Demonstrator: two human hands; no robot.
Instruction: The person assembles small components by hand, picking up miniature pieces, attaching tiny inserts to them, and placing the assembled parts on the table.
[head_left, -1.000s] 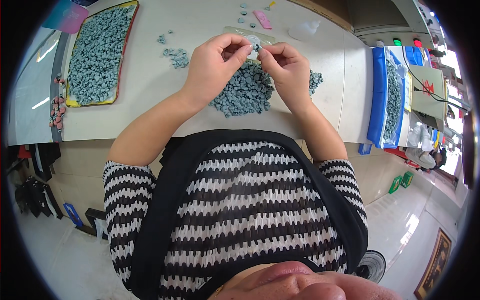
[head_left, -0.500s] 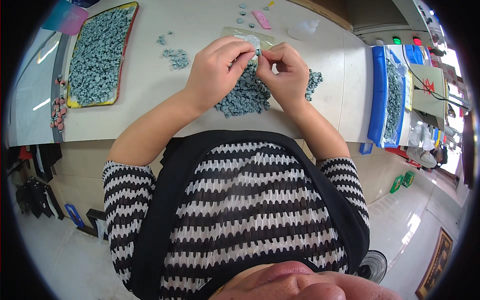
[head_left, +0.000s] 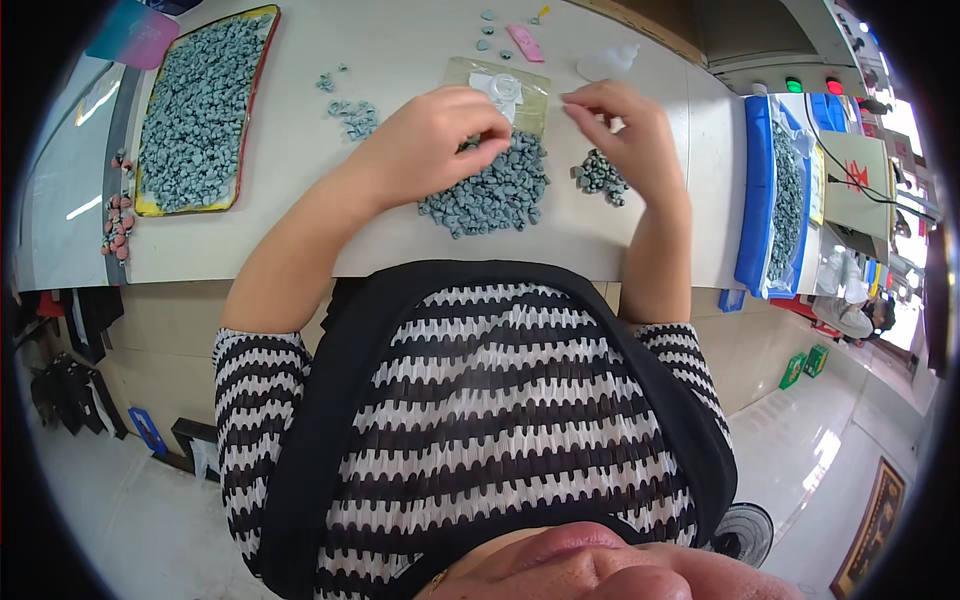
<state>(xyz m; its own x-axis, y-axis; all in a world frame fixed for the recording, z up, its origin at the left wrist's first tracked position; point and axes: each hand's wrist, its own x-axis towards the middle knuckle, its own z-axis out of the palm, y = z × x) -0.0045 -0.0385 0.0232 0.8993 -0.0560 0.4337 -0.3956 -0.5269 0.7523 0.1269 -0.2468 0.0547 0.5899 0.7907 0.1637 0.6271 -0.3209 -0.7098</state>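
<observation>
Pale worktable under bright light, tiled floor below; grey pile of small parts at centre, just beyond the table's near edge; left hand resting on the pile, fingers curled together over pieces; right hand raised beside a smaller heap, fingertips pinched, contents too small to tell; yellow-rimmed tray of grey parts far left; blue tray right.

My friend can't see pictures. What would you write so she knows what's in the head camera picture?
Seen from above, a person's left hand rests on a heap of small grey-blue pieces on a pale worktable, while the right hand is raised beside it, fingertips pinched. A smaller pile lies under the right hand, and a yellow-rimmed tray of the same pieces sits far left.
</observation>
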